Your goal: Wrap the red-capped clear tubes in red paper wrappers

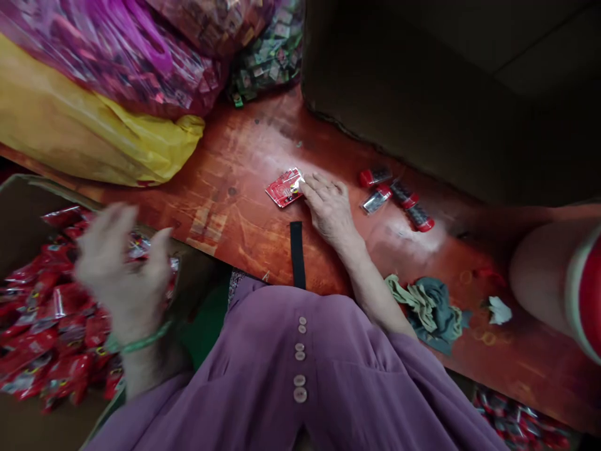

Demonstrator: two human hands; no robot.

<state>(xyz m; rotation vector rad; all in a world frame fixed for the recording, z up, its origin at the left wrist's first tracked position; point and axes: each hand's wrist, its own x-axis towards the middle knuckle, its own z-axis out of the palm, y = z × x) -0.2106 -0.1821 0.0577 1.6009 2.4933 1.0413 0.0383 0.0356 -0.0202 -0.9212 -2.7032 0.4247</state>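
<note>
right hand (pixel 328 203) lies flat on the desk (pixel 235 181), fingertips touching a red packet (pixel 284 186), not gripping it. left hand (pixel 124 269) is blurred above the box (pixel 28 200) of red packets at near left, fingers spread, prob. empty (can't tell for sure). risk: the packet skids on the smooth wood w/ only fingertip contact. loose packs (pixel 397 197) lie just right.
</note>
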